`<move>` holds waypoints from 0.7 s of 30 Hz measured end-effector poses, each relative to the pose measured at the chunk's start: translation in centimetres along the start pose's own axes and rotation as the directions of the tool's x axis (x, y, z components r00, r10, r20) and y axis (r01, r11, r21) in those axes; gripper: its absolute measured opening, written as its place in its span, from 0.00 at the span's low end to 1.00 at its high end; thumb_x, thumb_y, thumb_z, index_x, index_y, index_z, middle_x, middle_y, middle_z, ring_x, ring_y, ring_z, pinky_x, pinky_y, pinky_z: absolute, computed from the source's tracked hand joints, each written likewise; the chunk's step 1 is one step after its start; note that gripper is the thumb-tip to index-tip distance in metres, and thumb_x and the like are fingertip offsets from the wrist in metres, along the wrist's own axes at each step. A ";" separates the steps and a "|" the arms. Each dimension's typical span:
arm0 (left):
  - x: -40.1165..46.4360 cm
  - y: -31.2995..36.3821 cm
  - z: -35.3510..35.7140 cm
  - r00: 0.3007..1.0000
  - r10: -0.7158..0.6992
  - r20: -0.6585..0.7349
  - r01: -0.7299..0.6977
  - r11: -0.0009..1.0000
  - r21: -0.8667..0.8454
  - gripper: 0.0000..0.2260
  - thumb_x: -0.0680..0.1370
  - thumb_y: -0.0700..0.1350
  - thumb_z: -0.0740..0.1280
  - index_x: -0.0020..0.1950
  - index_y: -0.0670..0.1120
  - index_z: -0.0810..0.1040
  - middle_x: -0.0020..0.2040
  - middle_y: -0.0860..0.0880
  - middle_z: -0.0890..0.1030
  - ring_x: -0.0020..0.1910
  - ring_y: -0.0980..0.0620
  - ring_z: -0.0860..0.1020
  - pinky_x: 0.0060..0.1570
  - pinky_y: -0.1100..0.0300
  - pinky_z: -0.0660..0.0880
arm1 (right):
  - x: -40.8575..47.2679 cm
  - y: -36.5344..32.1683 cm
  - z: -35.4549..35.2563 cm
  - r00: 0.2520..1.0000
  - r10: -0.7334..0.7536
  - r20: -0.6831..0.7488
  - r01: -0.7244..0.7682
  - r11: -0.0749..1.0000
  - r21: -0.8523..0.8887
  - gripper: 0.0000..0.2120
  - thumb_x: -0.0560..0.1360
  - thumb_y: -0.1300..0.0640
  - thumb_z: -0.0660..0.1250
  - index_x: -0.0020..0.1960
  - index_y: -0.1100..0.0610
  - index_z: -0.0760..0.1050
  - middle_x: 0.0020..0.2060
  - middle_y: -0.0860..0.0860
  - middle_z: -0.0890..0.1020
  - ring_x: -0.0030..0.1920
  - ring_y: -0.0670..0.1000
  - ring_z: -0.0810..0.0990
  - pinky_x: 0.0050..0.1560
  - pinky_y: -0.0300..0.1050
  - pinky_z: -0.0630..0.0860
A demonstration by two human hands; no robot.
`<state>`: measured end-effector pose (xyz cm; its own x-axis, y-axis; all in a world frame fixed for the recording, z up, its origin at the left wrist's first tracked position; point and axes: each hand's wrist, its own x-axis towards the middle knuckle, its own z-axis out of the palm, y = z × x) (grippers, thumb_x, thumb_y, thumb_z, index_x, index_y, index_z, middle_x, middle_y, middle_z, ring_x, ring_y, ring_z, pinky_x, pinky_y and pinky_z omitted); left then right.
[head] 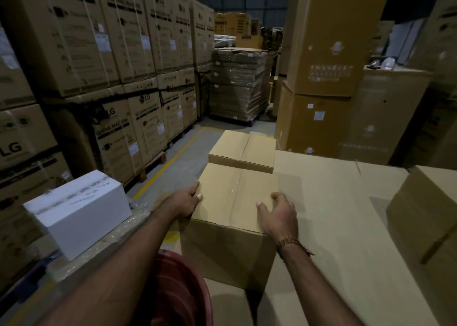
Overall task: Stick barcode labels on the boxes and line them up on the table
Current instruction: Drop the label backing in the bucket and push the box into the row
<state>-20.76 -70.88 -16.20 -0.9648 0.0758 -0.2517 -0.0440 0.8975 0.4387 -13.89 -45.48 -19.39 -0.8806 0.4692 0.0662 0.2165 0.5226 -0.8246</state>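
Near box (230,214) on cardboard surface (333,202), touching far box (243,152) behind | left hand (184,202) gripping left top edge, fingers curled over | right hand (278,214) resting on top right, fingers bent, spread apart | white box (79,212) at left | third box (425,216) at right

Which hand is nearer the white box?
Left. The left hand holds the left side of the near brown box, closer to the white box. The right hand rests on that box's top right, farther away.
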 end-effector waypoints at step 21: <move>3.9 -1.6 -0.4 0.998 0.044 -0.036 -0.047 0.994 -0.098 0.25 0.90 0.53 0.47 0.86 0.57 0.43 0.83 0.38 0.61 0.80 0.36 0.64 0.76 0.48 0.62 | 2.1 -1.5 3.4 0.995 0.035 -0.095 -0.034 0.999 0.019 0.24 0.80 0.44 0.72 0.73 0.49 0.74 0.69 0.52 0.76 0.66 0.56 0.77 0.64 0.52 0.77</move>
<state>-24.56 -72.18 -17.55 -0.9746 0.0992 -0.2009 -0.0237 0.8460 0.5327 -17.51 -47.68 -19.95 -0.8284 0.5529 0.0901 0.2379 0.4929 -0.8369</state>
